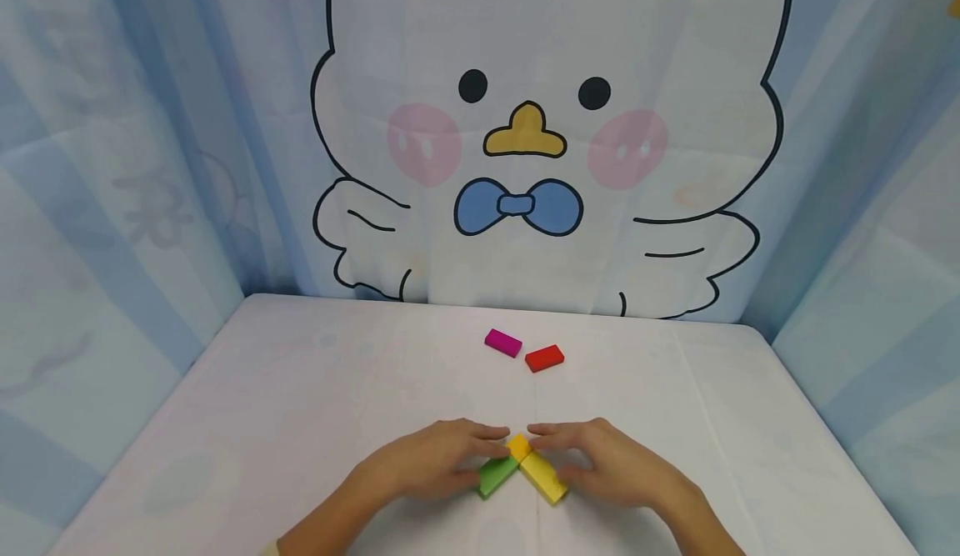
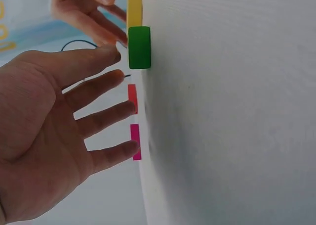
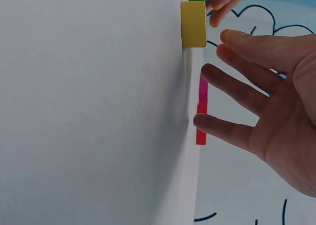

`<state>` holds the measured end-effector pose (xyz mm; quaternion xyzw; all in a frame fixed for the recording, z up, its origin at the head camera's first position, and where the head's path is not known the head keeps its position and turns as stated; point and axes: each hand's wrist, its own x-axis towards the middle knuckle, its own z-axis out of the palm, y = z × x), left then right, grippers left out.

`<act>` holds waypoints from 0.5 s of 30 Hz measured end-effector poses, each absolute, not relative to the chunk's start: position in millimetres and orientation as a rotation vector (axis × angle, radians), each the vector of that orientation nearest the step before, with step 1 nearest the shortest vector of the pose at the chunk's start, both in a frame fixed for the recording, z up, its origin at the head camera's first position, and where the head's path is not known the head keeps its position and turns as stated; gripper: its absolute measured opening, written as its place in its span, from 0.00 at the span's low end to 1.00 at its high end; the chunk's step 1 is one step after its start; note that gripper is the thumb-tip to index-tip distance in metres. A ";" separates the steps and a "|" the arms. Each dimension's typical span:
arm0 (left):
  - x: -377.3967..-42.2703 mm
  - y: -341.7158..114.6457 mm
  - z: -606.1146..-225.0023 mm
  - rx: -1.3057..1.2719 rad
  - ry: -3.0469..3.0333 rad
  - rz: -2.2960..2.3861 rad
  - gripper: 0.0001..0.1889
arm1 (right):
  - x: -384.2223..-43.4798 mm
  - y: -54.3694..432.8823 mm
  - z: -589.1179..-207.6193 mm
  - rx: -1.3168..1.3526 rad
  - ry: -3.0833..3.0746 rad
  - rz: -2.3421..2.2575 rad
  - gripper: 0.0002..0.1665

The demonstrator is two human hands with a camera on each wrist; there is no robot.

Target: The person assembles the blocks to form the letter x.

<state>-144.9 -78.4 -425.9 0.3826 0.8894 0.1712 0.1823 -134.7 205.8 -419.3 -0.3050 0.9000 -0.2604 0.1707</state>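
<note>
On the white tabletop a green block (image 1: 497, 478) and a yellow block (image 1: 544, 478) form an upside-down V. A small orange-yellow block (image 1: 519, 446) shows at its tip. My left hand (image 1: 442, 458) spreads its fingers just beside the green block, thumb close to that block's end (image 2: 139, 48). From the other side, my right hand (image 1: 611, 463) is spread next to the yellow block, with thumb and forefinger near its end (image 3: 193, 24). Neither hand has anything in its grasp.
Farther back lie a magenta block (image 1: 503, 343) and a red block (image 1: 544, 358), a small gap between them. Behind the table (image 1: 337, 373) hangs a curtain (image 1: 547, 272) with a cartoon character, and blue-and-white curtains (image 1: 112, 206) close in the sides.
</note>
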 end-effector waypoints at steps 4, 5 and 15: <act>-143.3 -78.1 -430.4 1.139 2.490 0.428 0.30 | -136.2 209.3 -418.2 -0.868 2.590 -0.726 0.27; -143.3 -77.7 -431.2 1.137 2.485 0.418 0.30 | -136.7 210.0 -418.3 -0.863 2.594 -0.724 0.27; -143.9 -73.2 -437.2 1.048 2.438 0.388 0.30 | -138.4 213.5 -420.9 -0.848 2.610 -0.719 0.25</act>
